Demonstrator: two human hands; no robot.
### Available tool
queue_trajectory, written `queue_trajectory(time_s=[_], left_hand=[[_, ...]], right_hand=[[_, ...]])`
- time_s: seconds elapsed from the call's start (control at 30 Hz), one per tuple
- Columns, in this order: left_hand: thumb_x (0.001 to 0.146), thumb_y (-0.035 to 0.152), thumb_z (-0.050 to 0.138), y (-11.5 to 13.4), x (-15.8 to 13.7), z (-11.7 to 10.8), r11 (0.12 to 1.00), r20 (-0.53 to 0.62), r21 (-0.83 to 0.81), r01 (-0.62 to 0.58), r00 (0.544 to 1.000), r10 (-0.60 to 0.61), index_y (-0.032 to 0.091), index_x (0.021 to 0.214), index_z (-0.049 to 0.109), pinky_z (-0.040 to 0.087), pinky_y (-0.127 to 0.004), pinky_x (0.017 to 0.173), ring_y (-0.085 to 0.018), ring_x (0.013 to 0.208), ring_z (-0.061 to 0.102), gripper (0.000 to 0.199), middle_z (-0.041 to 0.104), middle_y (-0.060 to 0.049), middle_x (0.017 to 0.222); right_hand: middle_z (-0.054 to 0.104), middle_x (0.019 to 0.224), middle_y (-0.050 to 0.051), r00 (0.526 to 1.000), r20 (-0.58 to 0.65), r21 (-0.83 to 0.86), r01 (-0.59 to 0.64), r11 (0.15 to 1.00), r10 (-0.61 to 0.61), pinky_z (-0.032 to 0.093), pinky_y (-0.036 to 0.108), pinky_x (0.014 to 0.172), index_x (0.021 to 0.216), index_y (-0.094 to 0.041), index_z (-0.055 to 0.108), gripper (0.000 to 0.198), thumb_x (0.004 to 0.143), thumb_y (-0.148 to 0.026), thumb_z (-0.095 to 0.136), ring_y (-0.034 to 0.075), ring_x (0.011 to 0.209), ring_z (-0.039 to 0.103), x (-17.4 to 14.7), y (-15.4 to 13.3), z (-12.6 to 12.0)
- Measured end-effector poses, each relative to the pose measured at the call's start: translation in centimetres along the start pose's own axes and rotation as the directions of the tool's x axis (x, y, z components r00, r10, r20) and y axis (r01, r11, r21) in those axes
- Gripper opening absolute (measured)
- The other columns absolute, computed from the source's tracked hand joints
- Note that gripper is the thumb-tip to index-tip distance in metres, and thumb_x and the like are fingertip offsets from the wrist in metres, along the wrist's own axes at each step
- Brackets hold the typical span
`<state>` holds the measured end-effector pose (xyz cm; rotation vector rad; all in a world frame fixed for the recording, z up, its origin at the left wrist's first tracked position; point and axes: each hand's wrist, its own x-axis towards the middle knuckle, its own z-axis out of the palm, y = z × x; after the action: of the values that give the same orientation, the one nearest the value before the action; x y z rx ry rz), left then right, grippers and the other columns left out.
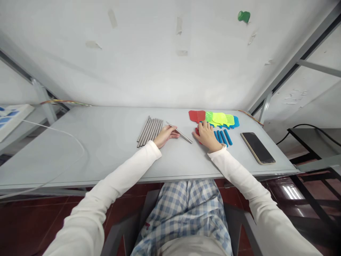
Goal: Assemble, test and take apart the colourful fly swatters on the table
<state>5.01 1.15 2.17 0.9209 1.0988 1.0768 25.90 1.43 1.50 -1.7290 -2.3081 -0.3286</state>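
My left hand (165, 136) holds a slim silver metal rod (183, 136) near its upper end, slanting down to the right. Just left of that hand, several similar metal rods (149, 131) lie side by side on the grey table. My right hand (206, 135) is low over a group of short coloured sticks, its thumb and fingers closed around a red stick (197, 131) that is mostly hidden. Several blue sticks (223, 137) lie in a row to its right. Behind them are overlapping flat pieces: red (196, 116), bright yellow-green (220, 118) and blue (236, 122).
A smartphone (258, 148) lies at the right of the table (106, 160). A white cable (77, 137) curves over the left side. The wall (149, 78) rises behind, with metal frame posts at both sides. Thin coloured wires (252, 118) run along the back right.
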Motion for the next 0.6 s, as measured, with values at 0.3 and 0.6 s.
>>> queue_trajectory(time_s=[0.3,0.6], left_hand=[[0.087,0.017,0.053,-0.14,0.21,-0.14,1.000,0.009,-0.016,-0.015,1.000,0.015,0.012,0.086,0.055,0.054,-0.024,0.061,-0.011,0.056,0.065,0.005,0.065,-0.003,0.066],[0.087,0.023,0.053,0.06,-0.02,-0.23,0.999,0.026,-0.041,-0.031,0.999,0.032,0.015,0.096,0.051,0.056,-0.031,0.070,-0.017,0.065,0.070,0.012,0.067,-0.005,0.066]], right_hand=[[0.050,0.117,0.014,0.978,0.054,0.177,0.188,0.966,-0.200,0.035,0.041,0.088,0.111,-0.017,0.051,0.033,0.088,-0.041,0.048,0.029,0.105,0.045,-0.12,-0.06,-0.49],[0.052,0.116,0.017,0.988,0.073,0.146,0.122,0.982,-0.134,0.033,0.046,0.090,0.090,-0.015,0.059,0.036,0.086,-0.051,0.053,0.032,0.108,0.045,-0.02,0.53,-0.51]])
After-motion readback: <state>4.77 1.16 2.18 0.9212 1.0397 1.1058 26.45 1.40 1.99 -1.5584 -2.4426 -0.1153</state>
